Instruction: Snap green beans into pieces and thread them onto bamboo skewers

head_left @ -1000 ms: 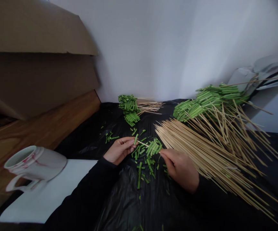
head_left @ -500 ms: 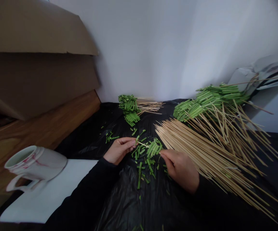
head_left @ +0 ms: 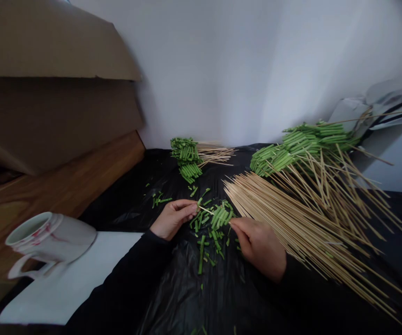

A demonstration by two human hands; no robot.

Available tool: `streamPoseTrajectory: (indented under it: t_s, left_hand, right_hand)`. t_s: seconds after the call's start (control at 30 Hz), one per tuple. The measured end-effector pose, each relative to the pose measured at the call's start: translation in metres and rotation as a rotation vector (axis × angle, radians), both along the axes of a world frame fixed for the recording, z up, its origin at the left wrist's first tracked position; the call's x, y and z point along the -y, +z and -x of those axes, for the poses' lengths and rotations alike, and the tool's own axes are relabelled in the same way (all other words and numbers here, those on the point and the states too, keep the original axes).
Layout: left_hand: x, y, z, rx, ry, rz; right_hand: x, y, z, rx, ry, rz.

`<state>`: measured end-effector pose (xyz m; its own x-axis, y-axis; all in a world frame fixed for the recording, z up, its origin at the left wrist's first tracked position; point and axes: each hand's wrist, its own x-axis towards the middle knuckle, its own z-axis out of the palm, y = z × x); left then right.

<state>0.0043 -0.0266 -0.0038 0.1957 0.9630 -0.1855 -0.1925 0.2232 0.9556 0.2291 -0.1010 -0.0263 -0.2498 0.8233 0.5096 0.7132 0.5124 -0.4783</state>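
My left hand (head_left: 175, 217) is closed, thumb and fingers pinching a short piece of green bean (head_left: 200, 201) at the pale tip of a bamboo skewer (head_left: 206, 210). Along that skewer sits a row of cut green bean pieces (head_left: 222, 215), side by side. At the row's other end my right hand (head_left: 259, 247) pinches the skewer; its fingers hide the grip. Loose bean pieces (head_left: 201, 255) lie scattered below and around the hands on black plastic sheeting (head_left: 187, 293).
Bare skewers (head_left: 291, 218) lie in a large bundle at right. Beyond them is a pile of loaded skewers (head_left: 301, 144), and a smaller stack (head_left: 187, 156) rests by the wall. A mug (head_left: 64, 235) stands on white paper (head_left: 92, 270) at left, near a cardboard box (head_left: 57, 111).
Almost nothing differs. Both hands keep their grips, and the right hand and the row of bean pieces have shifted very slightly left.
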Motion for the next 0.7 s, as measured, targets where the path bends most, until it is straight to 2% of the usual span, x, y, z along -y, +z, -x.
streamPoseTrajectory:
  t_s: [0.7]
  left_hand:
    - [0.0028,-0.0013,-0.0016,0.028,-0.036,0.007]
  right_hand:
    - [0.0025,-0.0027,0.0021,-0.043,0.017,-0.001]
